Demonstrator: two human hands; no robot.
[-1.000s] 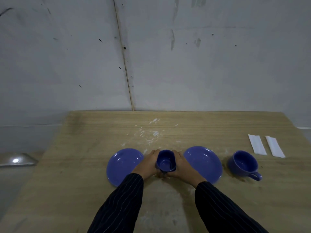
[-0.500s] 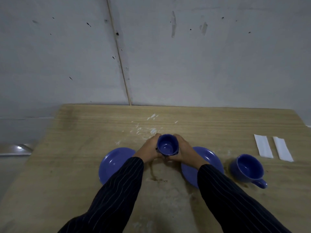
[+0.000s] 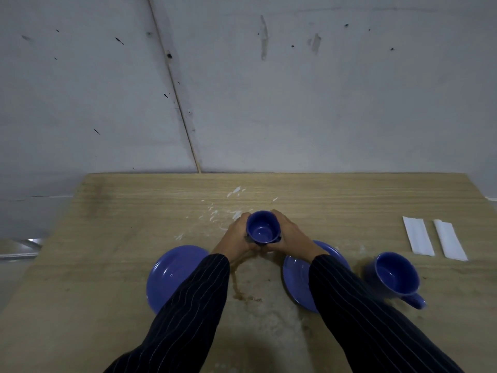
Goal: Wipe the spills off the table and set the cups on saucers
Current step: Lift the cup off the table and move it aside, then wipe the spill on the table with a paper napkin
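Both hands, left hand (image 3: 238, 235) and right hand (image 3: 291, 234), clamped around small cup (image 3: 262, 230), apparently lifted, between left saucer (image 3: 172, 273) and right saucer (image 3: 298, 275). Second cup (image 3: 395, 278) right of saucers, on table (image 3: 107, 238). White spill (image 3: 215, 214), brown spill (image 3: 242, 294) unwiped; napkins (image 3: 418, 239) untouched.

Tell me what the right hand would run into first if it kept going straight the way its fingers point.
The right hand is wrapped on the held cup, fingers pointing away toward the wall. Carried straight on, it would probably pass over the white spill first, then bare table; its height is unclear.
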